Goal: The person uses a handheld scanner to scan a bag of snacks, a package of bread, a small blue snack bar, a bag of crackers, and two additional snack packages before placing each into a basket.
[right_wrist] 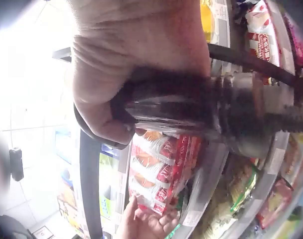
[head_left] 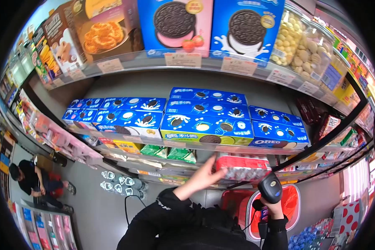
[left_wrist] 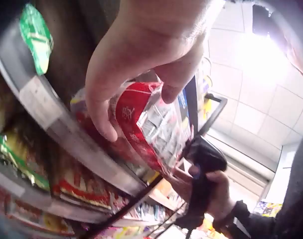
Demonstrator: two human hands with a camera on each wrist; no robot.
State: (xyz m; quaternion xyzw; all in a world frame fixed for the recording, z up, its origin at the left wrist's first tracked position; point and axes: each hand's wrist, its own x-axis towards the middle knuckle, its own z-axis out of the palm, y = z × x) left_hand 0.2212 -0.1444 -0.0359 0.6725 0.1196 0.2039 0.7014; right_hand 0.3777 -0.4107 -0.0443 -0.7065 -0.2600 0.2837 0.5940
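In the head view, my left hand (head_left: pixel 204 175) holds the left end of a red pack of small wrapped snacks (head_left: pixel 243 161) at the edge of a lower shelf. The left wrist view shows the thumb and fingers of that hand (left_wrist: pixel 141 55) on either side of the clear-and-red wrapper (left_wrist: pixel 141 117). My right hand (head_left: pixel 274 207) grips a black handheld barcode scanner (head_left: pixel 270 187), whose head is close to the pack's right end. Seen from the right wrist, the fingers curl round the scanner's handle (right_wrist: pixel 176 107), with the pack (right_wrist: pixel 154 172) beyond it.
Blue Oreo boxes (head_left: pixel 208 125) are stacked on the shelf above the pack. Larger cookie boxes (head_left: pixel 175 25) and clear jars (head_left: pixel 312 48) line the upper shelf. Below stands a red-lined basket (head_left: pixel 293 204). Bottles (head_left: pixel 121 183) stand on the floor; a person (head_left: pixel 33 181) sits at left.
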